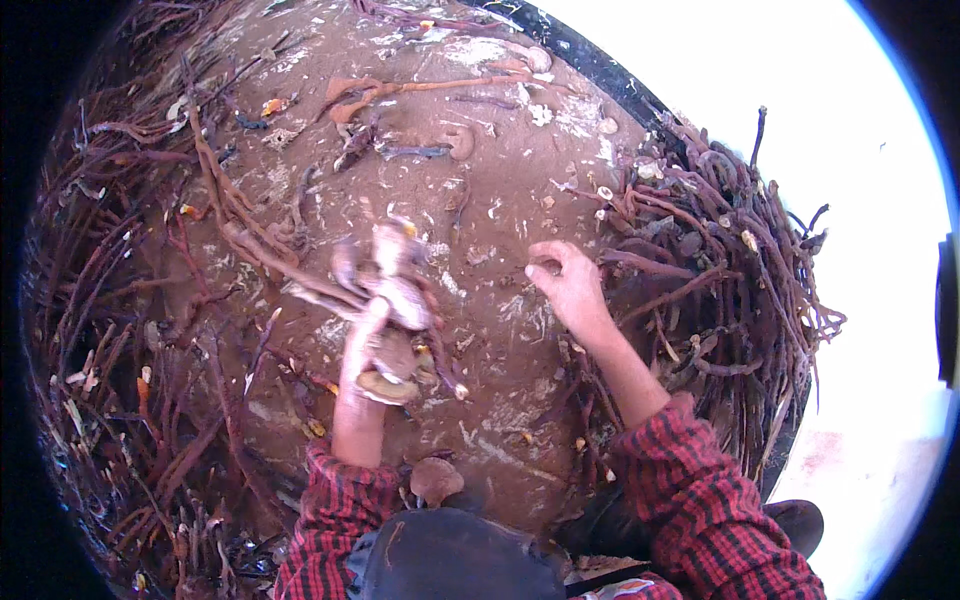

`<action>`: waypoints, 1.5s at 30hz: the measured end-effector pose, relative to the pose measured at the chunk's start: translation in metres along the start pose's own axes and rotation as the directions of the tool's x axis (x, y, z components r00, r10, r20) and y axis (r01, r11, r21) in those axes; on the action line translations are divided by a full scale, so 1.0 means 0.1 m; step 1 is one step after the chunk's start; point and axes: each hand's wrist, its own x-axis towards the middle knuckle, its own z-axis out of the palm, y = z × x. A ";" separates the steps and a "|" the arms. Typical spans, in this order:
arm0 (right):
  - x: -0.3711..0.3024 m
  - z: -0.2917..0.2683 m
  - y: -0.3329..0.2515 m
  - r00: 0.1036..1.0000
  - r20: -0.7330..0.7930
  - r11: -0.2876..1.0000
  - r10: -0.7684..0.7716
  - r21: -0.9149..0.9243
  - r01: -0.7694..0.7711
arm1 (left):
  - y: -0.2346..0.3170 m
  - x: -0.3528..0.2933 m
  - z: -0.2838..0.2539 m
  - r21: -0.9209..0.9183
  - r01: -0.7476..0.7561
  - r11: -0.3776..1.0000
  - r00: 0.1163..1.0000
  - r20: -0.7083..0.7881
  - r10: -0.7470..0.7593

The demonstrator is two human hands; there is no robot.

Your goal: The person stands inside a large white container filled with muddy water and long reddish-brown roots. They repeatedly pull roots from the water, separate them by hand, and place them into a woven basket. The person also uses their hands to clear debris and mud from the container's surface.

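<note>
My left hand point(368, 335) is left of the middle, smeared by motion and closed on a bunch of roots point(400, 295). The roots are reddish-brown with pale cut ends and stick out on both sides of the fingers. Beside the wrist hangs a flat, pale-edged piece point(388, 388). My right hand point(575, 290) hovers over the brown ground at the left edge of a root pile point(710, 230). Its fingers curl in, thumb and forefinger nearly meeting; whether something small is pinched there I cannot make out.
Another heap of long thin roots point(110, 300) lines the left side. Loose roots point(400, 90) and pale scraps are scattered over the dusty brown ground point(510, 400). A dark edge point(590, 70) runs along the far right. A round brown piece point(437, 480) lies close to me.
</note>
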 end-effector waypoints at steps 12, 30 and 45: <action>0.14 0.49 0.17 0.985 0.070 0.914 -0.156 -0.369 0.171 | 0.13 0.03 -0.17 -0.042 -0.122 0.992 0.989 0.075 0.125; -0.43 -0.16 0.05 0.972 0.234 0.984 -0.030 0.175 -0.011 | -0.14 0.03 -0.22 -0.182 0.037 0.983 0.999 0.025 -0.033; -1.27 0.14 0.57 0.976 0.187 0.925 -0.114 -0.339 0.173 | -0.41 -0.08 0.09 -0.039 0.102 0.994 0.994 0.048 -0.100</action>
